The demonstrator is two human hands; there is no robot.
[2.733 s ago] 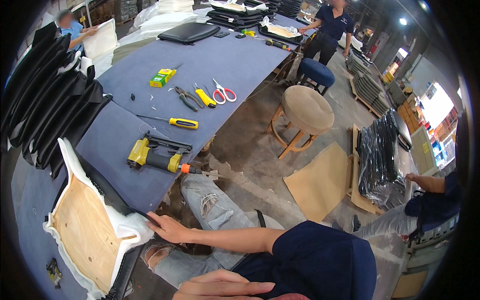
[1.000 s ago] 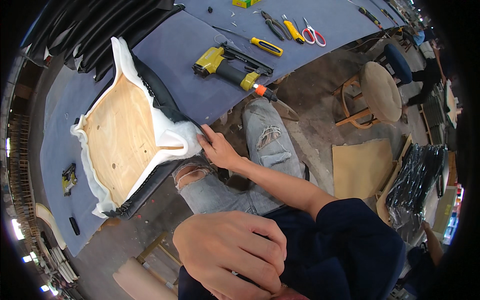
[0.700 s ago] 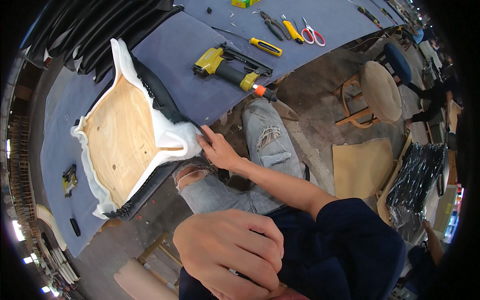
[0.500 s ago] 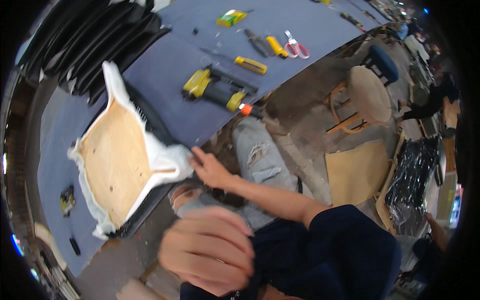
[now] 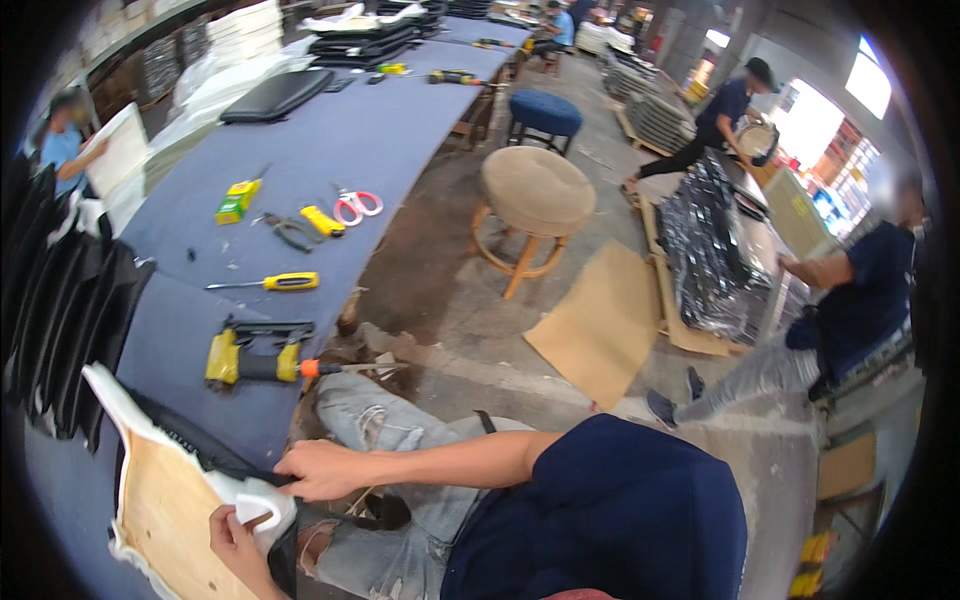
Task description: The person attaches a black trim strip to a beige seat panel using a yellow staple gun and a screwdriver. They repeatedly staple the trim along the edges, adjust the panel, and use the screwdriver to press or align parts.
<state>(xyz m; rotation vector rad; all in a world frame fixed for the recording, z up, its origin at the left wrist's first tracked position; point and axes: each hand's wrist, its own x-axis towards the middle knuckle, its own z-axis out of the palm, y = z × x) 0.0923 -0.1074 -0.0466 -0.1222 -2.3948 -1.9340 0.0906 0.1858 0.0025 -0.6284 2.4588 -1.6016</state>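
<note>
An upside-down seat pad lies at the lower left, with a bare wooden board (image 5: 165,500) framed by white padding (image 5: 108,400) and a black cover (image 5: 185,440) beneath. My left hand (image 5: 238,550) has its fingers bent onto the white padding at the near corner, beside a folded loop of it. Just above, my right hand (image 5: 325,470) grips the edge of that same corner, its fingertips partly hidden by the material. Beyond the pad, a yellow-and-black staple gun (image 5: 258,358) with an orange hose fitting rests on the blue-covered table (image 5: 170,320).
On the table are a screwdriver (image 5: 290,282), pliers (image 5: 290,232), a yellow-handled tool (image 5: 322,221), red-handled scissors (image 5: 356,205) and a green-yellow box (image 5: 237,202). Black covers (image 5: 60,300) stack at left. Stools (image 5: 537,195) and cardboard (image 5: 595,325) occupy the floor; co-workers stand at right.
My view has swung up and to the right. My left hand, blurred and raised apart from the pad before, is now at its corner. My right hand stays at that corner.
</note>
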